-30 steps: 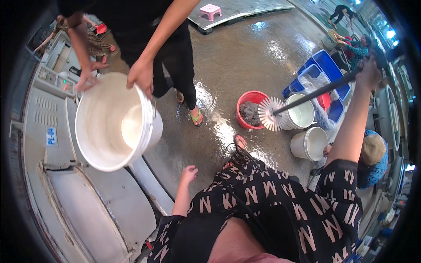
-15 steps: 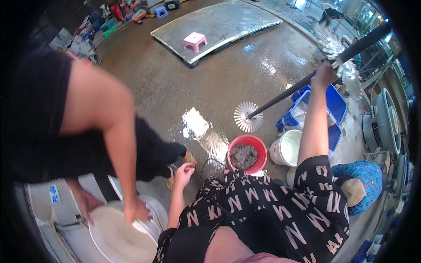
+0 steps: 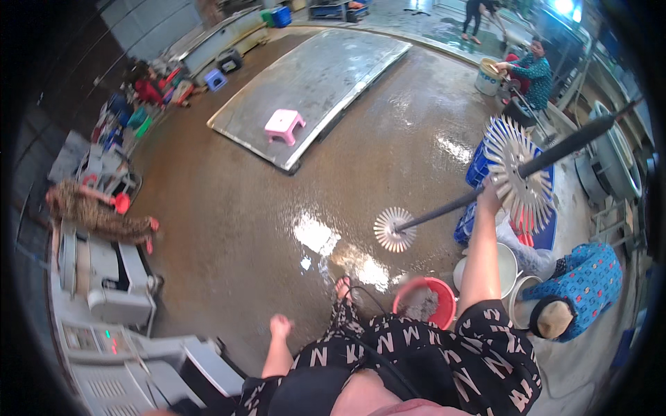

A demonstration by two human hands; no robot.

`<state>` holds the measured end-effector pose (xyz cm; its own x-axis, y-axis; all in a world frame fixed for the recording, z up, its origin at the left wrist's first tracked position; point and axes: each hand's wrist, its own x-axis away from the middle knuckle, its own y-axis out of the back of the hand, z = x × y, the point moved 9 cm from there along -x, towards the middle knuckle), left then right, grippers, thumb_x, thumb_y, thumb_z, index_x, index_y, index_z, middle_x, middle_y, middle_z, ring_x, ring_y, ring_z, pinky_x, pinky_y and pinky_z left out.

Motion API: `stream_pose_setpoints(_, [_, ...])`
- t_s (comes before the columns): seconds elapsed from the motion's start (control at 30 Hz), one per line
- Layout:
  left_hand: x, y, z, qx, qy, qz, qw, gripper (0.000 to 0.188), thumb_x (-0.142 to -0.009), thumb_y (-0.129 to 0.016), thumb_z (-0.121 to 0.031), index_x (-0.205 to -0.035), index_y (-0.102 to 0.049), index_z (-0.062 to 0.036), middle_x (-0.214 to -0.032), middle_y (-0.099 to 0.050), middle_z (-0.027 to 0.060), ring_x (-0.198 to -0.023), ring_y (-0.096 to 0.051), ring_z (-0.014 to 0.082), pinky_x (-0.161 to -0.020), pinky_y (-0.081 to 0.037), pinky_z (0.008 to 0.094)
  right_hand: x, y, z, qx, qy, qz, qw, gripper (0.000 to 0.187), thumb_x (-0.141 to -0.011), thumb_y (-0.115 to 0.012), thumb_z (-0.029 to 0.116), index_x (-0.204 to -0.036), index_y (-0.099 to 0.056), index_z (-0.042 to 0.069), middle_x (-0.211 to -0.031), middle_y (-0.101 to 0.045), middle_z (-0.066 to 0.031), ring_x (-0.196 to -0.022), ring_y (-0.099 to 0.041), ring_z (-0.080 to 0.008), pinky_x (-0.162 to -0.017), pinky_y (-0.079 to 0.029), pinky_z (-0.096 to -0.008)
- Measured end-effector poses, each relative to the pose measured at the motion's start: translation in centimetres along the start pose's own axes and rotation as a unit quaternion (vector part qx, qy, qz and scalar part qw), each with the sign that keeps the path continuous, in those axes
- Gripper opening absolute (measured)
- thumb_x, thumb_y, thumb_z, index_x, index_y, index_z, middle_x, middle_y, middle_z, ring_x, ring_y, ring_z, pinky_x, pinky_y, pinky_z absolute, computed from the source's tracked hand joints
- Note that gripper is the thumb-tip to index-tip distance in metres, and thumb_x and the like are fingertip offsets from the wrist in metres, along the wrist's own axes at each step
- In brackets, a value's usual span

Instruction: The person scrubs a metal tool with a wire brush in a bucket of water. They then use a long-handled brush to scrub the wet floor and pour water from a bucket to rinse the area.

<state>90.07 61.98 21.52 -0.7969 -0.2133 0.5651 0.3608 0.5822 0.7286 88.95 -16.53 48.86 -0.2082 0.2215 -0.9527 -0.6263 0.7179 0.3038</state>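
My right hand (image 3: 490,197), on an outstretched arm, is closed round a long dark pole with white slotted discs. The larger disc (image 3: 517,173) is beside the hand, and the smaller disc (image 3: 395,229) is at the pole's far end, over the wet floor. The pole's thick dark part (image 3: 569,147) slants up to the right. My left hand (image 3: 281,326) hangs low on the left, fingers curled in a loose fist, with nothing seen in it. Below the pole stands a red bucket (image 3: 449,295) with grey, clumped stuff inside.
A white bucket (image 3: 509,267) and a crouching person in blue patterned clothes (image 3: 590,284) are at right, near blue crates (image 3: 479,166). A pink stool (image 3: 283,125) stands on a low platform (image 3: 340,76). Grey machines (image 3: 118,298) line the left. More people are farther off.
The view has swung and tilted up. The person bending over a white tub at left is out of view. My right hand still grips the pole, and my left hand's fingers look more curled.
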Motion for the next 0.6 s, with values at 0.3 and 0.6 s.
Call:
stream_pose_setpoints(0.3, [-18.9, -0.5, 13.9, 0.127, 0.25, 0.161, 0.946, 0.012, -0.068, -0.07, 0.001, -0.066, -0.059, -0.0035, -0.062, -0.059, 0.0124, -0.053, -0.06, 0.0243, -0.045, -0.049, 0.0377, 6.7, -7.5, -6.7, 0.033, -0.178, 0.083, 0.98, 0.015, -0.092, -0.052, 0.012, -0.101, -0.054, 0.0, -0.088, -0.06, -0.0094, -0.07, -0.056, -0.0193, -0.062, -0.044, -0.0315])
stream_pose_setpoints(0.6, [-39.8, 4.1, -32.9, 0.208, -0.059, 0.132, 0.967, 0.013, -0.079, -0.068, -0.002, -0.086, -0.057, -0.0051, -0.07, -0.061, 0.0045, -0.056, -0.062, 0.0154, -0.046, -0.047, 0.0275, 0.9, -13.8, -4.2, -0.024, -0.375, 0.128, 0.918, 0.019, -0.085, -0.058, 0.017, -0.092, -0.057, 0.0, -0.085, -0.062, -0.0154, -0.073, -0.059, -0.03, -0.064, -0.045, -0.0426])
